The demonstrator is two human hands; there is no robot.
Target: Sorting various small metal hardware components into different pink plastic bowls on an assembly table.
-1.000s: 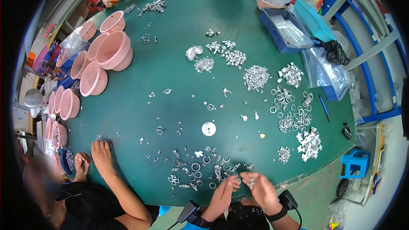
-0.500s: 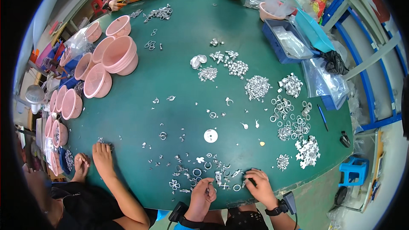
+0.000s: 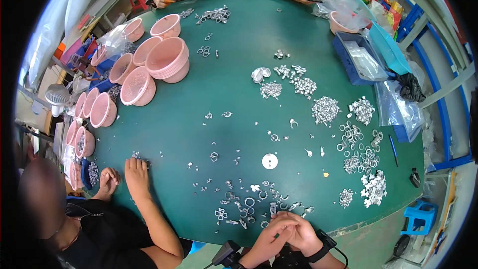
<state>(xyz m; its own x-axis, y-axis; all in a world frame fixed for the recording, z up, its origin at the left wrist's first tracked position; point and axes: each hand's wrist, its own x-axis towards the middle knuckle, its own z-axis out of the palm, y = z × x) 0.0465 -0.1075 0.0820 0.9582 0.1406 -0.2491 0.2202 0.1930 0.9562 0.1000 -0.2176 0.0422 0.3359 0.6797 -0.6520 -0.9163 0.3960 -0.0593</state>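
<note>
Both my hands meet at the near edge of the green table (image 3: 234, 89). My left hand (image 3: 273, 236) is closed, its fingers pressed against the inner side of the other hand. My right hand (image 3: 303, 235) curls in around those fingers, and whatever lies between the two is hidden. Just beyond them is a loose spread of small silver metal pieces. It includes a ring (image 3: 249, 201), an open four-petal flower shape (image 3: 221, 213) and a narrow silver piece (image 3: 273, 208) close to my fingertips.
A round white disc (image 3: 270, 161) lies mid-table. Heaps of silver parts (image 3: 326, 110) and rings (image 3: 351, 134) sit to the right, near a blue pen (image 3: 393, 150). Pink baskets (image 3: 168, 60) line the left. A co-worker's hand (image 3: 137, 174) rests at the left; two people sit opposite.
My hands, apart before over the metal pieces, have come together at the table edge, the left moving right toward the other. The whole view has shifted, so the table appears farther right.
</note>
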